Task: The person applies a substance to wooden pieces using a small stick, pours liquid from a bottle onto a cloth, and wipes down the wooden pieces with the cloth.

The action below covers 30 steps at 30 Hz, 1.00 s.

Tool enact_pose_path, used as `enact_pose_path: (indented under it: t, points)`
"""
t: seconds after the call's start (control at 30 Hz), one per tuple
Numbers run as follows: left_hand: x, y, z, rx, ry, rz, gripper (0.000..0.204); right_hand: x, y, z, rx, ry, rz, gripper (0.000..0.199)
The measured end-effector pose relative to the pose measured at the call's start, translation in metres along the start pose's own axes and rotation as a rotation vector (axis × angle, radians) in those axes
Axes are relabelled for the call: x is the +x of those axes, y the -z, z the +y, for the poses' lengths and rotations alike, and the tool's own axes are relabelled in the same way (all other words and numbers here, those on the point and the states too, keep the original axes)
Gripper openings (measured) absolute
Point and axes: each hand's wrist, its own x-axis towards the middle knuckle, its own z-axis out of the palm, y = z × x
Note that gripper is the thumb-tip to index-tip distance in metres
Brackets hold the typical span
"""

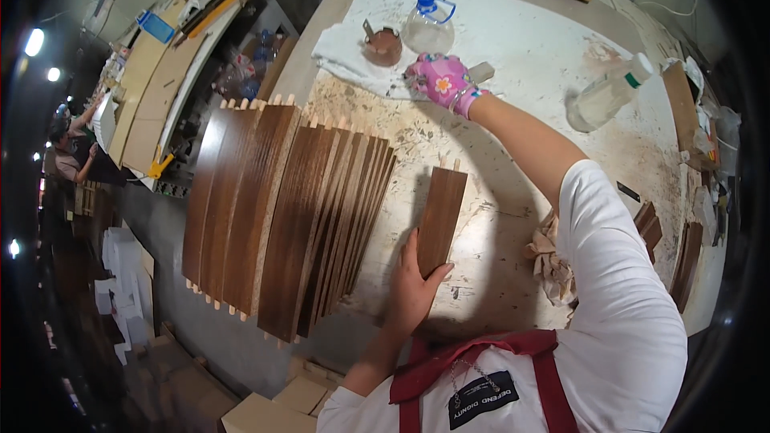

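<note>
Holding side: bare left hand (417,285) clamped on the near end of a short, flat, dark-brown wood-grain panel (445,212), its thumb along the right edge, its fingers at the left;
Panel position: over the stained white worktable (501,261), right of the stacked row of larger dark-brown wood-grain boards (241,208); pale round wooden dowels (445,164) point away at its far end;
Gloved side: right hand (443,80) in a pink flower-patterned glove, near a reddish-brown round cup (382,46) and a clear plastic jug with a blue cap (429,30); fingertips partly hidden, so I cannot tell whether they are apart or pinching something;
Panel handling: probably stiff and fairly light; smooth face perhaps slippery, corners liable to chip;
Panel grip: best by both long edges, clear of the dowels
</note>
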Motion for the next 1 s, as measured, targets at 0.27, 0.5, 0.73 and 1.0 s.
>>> enact_pose_path:
  t: [0.27,0.5,0.73,1.0]
  points:
    - [0.011,0.006,-0.009,0.043,0.013,0.037,0.076,0.004,-0.023,0.012,0.034,0.067,-0.025,0.012]
    - [0.008,0.008,0.001,0.062,0.024,0.034,0.078,-0.041,0.043,-0.008,0.512,-0.045,0.034,0.012]
    - [0.003,0.013,0.013,0.239,-0.056,0.051,0.077,-0.117,0.123,-0.023,0.660,0.136,-0.024,0.022]
    - [-0.002,0.019,0.033,0.247,-0.054,0.002,0.075,-0.133,0.140,-0.031,0.460,0.181,-0.052,0.016]
